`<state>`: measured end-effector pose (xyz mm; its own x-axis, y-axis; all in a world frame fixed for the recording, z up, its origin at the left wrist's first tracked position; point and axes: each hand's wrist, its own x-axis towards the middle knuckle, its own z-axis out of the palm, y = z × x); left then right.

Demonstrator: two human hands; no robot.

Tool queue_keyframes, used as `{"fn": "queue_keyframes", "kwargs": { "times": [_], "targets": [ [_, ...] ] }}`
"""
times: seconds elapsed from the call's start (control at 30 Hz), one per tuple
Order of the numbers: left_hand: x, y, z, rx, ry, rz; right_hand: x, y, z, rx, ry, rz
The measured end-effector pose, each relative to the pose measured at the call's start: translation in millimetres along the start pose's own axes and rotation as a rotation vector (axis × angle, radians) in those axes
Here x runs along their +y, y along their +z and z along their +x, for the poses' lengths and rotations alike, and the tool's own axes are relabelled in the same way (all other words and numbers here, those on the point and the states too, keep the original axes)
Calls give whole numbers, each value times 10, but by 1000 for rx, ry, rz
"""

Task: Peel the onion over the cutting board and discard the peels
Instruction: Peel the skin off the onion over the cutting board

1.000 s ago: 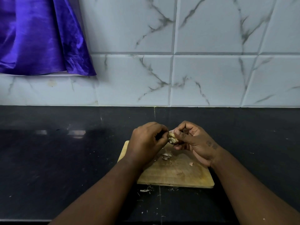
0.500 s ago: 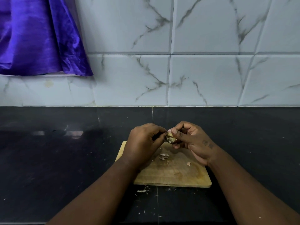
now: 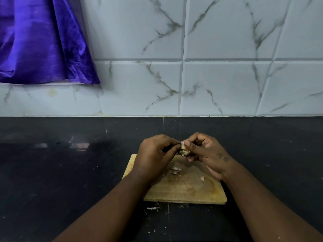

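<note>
Clamping the onion (image 3: pixel 182 151) over the board (image 3: pixel 192 189) in curled fingers (image 3: pixel 188 143), the right hand (image 3: pixel 208 152) is steadying it while the left hand (image 3: pixel 155 154) is pinching at it (short tugs seem wisest).

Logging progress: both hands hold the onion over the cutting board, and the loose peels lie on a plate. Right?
No plate: the head view shows loose peels lying on the cutting board. The left hand and right hand hold the onion over it.

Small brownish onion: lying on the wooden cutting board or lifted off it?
Lifted. The small brownish onion is pinched between left hand and right hand, clear of the wooden cutting board.
</note>
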<state>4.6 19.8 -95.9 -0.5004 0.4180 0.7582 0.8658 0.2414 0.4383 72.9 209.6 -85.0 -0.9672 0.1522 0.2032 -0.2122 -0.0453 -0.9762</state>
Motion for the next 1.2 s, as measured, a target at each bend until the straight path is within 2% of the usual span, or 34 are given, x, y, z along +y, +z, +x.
{"fn": "queue_keyframes", "kwargs": {
  "times": [0.2, 0.33, 0.97, 1.2],
  "targets": [
    [-25, -11, 6, -54, -16, 47, 39, -26, 12, -1, -35, -106],
    [-29, -26, 6, -76, -64, -26, 52, -59, 23, -7, -22, -101],
    [7, -18, 7, -109, -72, 30, 44, -50, 4, -15, -44, -146],
    [0, 15, -18, -74, -177, -127, 44, -59, 15, 11, -45, -107]
  ]
}}
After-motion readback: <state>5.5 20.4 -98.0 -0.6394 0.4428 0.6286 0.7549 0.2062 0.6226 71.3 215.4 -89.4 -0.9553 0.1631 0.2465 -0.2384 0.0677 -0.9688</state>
